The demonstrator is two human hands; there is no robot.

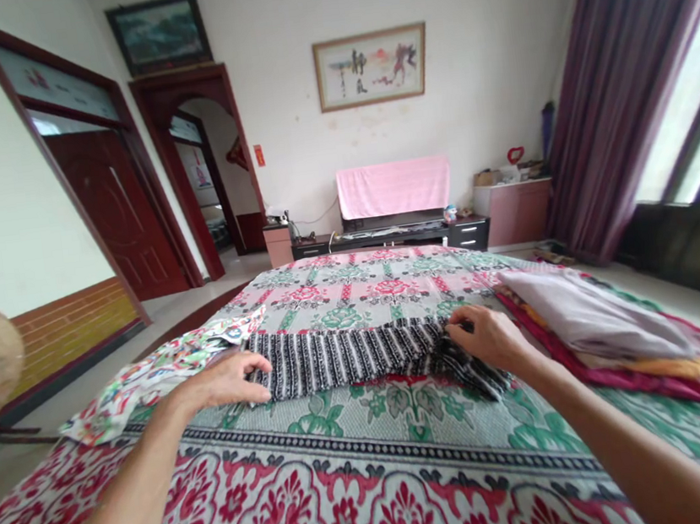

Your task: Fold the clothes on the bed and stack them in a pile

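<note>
A black-and-white striped garment [342,356] lies in a long folded strip across the patterned bedspread [324,469]; what kind of garment it is, I cannot tell. At its left end rests my left hand [228,381], thumb and fingers curved apart beside the cloth. My right hand [492,336] pinches the fabric at the other end, where a loose part hangs down toward me and bunches up.
Left of the strip lies a crumpled white cloth with a colourful print [141,385]. A stack of folded clothes [600,325], pale lilac on top, sits to the right. Beyond the bedspread stand a low cabinet [471,234] and a pink-covered screen shape [395,188].
</note>
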